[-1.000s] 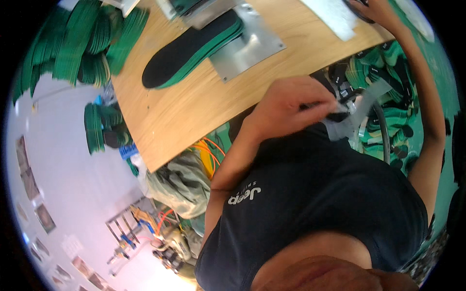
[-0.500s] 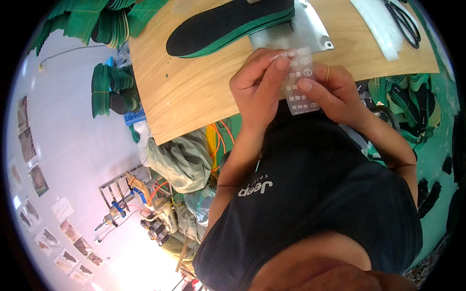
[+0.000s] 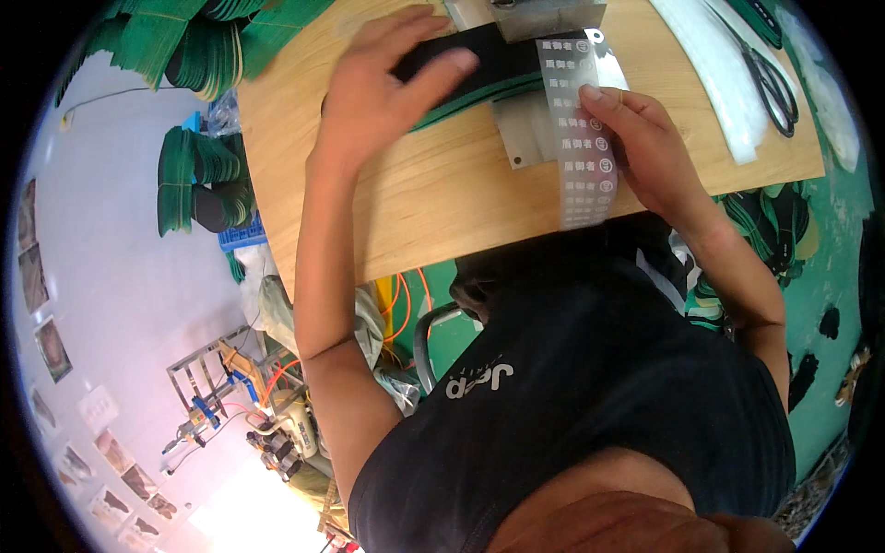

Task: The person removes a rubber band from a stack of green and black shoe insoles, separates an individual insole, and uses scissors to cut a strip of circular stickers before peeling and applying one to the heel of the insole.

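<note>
A translucent strip of white-printed labels (image 3: 579, 198) hangs from my right hand (image 3: 645, 138), its thumb and fingers closed on the strip's right edge. My left hand (image 3: 387, 88) reaches over a stack of black-topped green insoles (image 3: 489, 55), with thumb and fingers apart and nothing between them. It is slightly blurred, and I cannot tell whether it touches the stack. A metal block (image 3: 558, 20) rests at the right end of the insoles. Under them a thin metal plate (image 3: 530, 138) lies on the wooden table (image 3: 415, 203), partly behind the label strip.
Black-handled scissors (image 3: 772, 83) lie on white plastic sheeting (image 3: 714, 83) at the table's right. Bundled green insoles (image 3: 189, 175) stand past the left edge, with more bundles (image 3: 774, 217) at the right. Orange hoses (image 3: 401, 304) run below the table's near edge.
My left hand has let go of the label strip and moved left and away over the insoles. The right hand keeps the strip, which now hangs longer. The metal block shows more fully.
</note>
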Motion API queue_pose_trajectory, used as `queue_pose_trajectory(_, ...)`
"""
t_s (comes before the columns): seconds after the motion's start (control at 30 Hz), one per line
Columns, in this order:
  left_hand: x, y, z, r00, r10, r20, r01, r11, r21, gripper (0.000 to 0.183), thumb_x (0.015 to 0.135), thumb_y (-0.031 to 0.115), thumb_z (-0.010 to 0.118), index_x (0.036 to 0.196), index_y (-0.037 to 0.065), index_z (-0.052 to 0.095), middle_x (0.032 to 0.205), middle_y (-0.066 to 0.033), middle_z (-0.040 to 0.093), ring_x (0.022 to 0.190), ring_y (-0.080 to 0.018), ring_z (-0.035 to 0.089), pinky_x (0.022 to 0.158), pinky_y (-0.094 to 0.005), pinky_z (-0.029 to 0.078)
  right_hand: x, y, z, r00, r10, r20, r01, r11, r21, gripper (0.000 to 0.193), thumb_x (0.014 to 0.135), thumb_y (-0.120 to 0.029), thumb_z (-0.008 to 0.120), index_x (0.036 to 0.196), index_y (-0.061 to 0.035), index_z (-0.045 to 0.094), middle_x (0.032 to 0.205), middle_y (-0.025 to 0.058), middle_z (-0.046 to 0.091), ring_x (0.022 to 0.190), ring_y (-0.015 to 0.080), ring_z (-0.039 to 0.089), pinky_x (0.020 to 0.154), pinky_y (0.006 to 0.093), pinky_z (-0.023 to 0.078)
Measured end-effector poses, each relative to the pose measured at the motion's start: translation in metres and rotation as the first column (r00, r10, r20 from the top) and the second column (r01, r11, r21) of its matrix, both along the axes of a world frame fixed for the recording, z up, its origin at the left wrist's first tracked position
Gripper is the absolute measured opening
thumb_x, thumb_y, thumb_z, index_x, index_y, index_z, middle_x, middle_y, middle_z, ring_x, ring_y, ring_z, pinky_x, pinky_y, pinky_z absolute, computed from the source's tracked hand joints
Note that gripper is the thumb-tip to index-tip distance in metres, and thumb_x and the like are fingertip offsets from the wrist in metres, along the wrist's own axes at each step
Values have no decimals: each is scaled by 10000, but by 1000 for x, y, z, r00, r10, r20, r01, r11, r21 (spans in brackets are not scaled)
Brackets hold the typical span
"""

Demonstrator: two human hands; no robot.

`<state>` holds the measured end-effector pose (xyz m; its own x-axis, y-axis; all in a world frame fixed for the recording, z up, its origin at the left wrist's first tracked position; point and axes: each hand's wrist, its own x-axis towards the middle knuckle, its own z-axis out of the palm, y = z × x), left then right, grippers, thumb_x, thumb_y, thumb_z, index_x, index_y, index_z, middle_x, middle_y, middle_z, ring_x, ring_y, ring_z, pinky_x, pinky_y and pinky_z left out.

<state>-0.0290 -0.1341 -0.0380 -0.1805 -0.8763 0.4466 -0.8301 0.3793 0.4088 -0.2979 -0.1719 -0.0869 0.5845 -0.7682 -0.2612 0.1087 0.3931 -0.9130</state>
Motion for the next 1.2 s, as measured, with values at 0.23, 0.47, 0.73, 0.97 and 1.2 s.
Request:
queue_pose_trajectory(0.23,-9,-20,-4,996,-24,82,-3,948,318,708,695,339,850,1259,-1,590,1179,-240,632,1122,-374,604,995,-415,458,12,-11,0,999,17,-47,-15,999,34,283,964,-311,606,916,-40,673,713,16,650,562,63,583,448,216,424)
queue_pose_trajectory(0.47,-12,-19,-14,984,19,178,-49,985,164,707,703,473,810,1191,-5,628,1074,-222,672,988,-388,640,901,-433,492,21,-12,4,996,-83,-33,85,995,51,235,946,-253,615,909,-28,670,757,24,660,594,66,599,529,214,484)
queue_pose_trajectory(0.73,-16,-19,-12,976,115,183,-159,955,250,652,685,468,819,1112,4,654,1010,-208,679,938,-389,643,852,-441,502,18,-14,2,996,-86,37,82,991,105,207,948,-228,604,944,-30,665,795,-3,654,659,43,600,587,186,471)
queue_pose_trajectory(0.97,-14,-19,-18,974,102,200,-140,972,187,629,675,444,832,1090,3,660,979,-201,681,912,-384,646,823,-440,508,19,-13,3,994,-97,47,91,989,113,203,947,-221,604,952,-28,667,779,-3,652,625,44,591,568,189,467)
queue_pose_trajectory(1.2,-14,-19,-20,978,83,190,-108,986,128,634,682,443,829,1086,-14,658,996,-204,683,925,-385,646,833,-434,509,17,-15,1,989,-102,106,91,991,99,202,948,-189,603,929,2,667,788,32,669,626,79,628,555,210,514)
